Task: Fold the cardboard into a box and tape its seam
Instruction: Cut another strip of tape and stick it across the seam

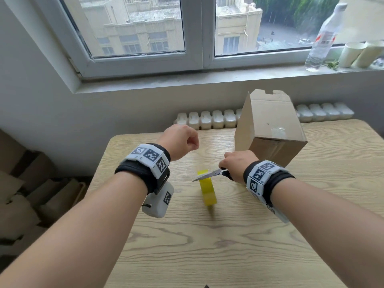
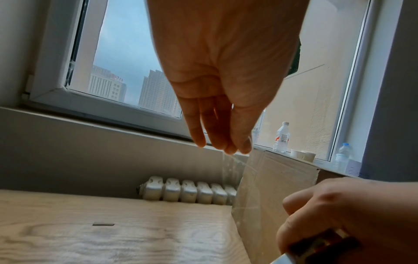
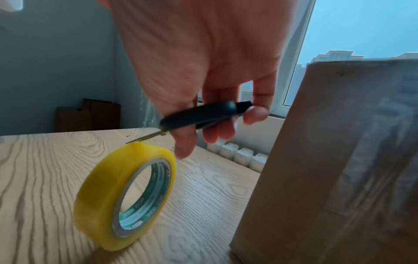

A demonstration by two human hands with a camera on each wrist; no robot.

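Note:
A brown cardboard box (image 1: 268,125) (image 3: 328,160) stands upright at the back right of the wooden table (image 1: 207,246), with clear tape shining on its face. My left hand (image 1: 187,143) (image 2: 226,146) is raised over the table and pinches a clear tape strip (image 2: 233,169) that hangs from its fingertips beside the box. My right hand (image 1: 232,163) (image 3: 217,128) grips black-handled scissors (image 1: 209,175) (image 3: 199,116). Their blades point left, just over the top of a yellow tape roll (image 1: 207,192) (image 3: 126,196) standing on edge.
A radiator (image 1: 207,119) runs behind the table's far edge. On the window sill stand a plastic bottle (image 1: 324,38) and paper cups (image 1: 353,54). Flattened cardboard (image 1: 25,194) is piled on the floor at the left.

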